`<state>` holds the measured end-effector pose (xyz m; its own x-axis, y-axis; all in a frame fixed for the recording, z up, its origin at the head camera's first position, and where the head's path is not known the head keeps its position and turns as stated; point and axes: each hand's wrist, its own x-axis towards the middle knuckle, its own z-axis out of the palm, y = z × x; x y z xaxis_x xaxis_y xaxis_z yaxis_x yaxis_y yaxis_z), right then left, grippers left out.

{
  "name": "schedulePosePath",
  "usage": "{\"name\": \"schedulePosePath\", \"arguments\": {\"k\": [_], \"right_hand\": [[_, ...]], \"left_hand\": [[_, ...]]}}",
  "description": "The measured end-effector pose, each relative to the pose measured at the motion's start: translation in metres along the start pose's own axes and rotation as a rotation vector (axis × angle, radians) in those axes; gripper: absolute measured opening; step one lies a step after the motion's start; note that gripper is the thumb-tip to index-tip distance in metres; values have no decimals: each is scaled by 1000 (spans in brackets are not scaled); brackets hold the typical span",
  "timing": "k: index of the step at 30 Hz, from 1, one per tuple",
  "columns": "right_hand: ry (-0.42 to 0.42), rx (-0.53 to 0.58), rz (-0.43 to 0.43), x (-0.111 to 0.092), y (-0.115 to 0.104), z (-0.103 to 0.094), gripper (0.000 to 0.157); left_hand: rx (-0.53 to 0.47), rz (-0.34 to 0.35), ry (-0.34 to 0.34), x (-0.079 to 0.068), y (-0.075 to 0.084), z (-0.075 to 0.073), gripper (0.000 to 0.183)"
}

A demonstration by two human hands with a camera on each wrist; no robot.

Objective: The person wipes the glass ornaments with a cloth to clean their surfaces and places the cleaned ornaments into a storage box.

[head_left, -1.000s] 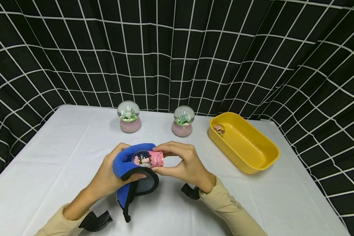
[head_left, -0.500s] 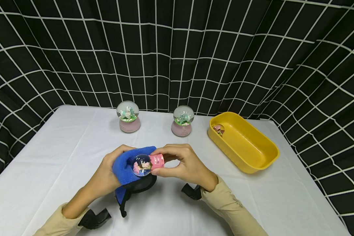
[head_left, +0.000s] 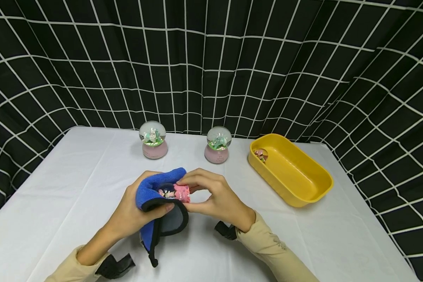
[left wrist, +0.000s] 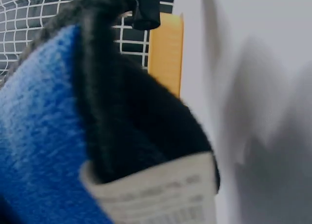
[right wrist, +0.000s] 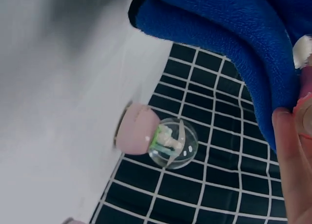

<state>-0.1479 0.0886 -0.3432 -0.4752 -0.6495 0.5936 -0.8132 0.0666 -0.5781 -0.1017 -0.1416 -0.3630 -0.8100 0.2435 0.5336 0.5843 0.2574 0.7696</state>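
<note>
Blue plush cloth (head_left: 145,194), black-edged and grey-backed, is gripped in our left hand (head_left: 134,215), the thumb bent over its edge and the fingers mostly hidden. Our right hand (head_left: 223,197) pinches the pink base of a small snow globe (head_left: 178,192) between thumb and fingers; it lies on its side, its dome in the cloth's fold. At the left wrist view we find a white label (left wrist: 161,195) on the cloth, its print too blurred to read. Small lettering on our tan right sleeve (head_left: 278,243) is also illegible. Beyond, a left snow globe (head_left: 154,140) and a right snow globe (head_left: 218,144) stand upright, well apart, on pale pink bases with writing we cannot make out. To the right, a yellow tub (head_left: 299,172) holds another small globe (head_left: 261,155) at its far left corner, partly hidden. White, lightly creased tablecloth (head_left: 74,188) lies under everything; black curtain (head_left: 194,55) with a white grid surrounds the back and sides.
</note>
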Motion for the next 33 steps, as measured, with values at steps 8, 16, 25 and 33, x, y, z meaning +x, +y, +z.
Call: {"name": "schedulePosePath", "arguments": {"k": [8,16,25,33], "right_hand": [[-11,101,202,2,-6,0,46],[-27,112,300,1,-7,-3,46],[10,43,51,0,-4,-2,48],[23,-52,-114,0,0,1,48]], "left_hand": [[62,27,52,0,-1,-2,67],[67,27,48,0,-2,-2,69],[19,61,112,0,0,2,60],[-142,170,182,2,-1,1,33]]}}
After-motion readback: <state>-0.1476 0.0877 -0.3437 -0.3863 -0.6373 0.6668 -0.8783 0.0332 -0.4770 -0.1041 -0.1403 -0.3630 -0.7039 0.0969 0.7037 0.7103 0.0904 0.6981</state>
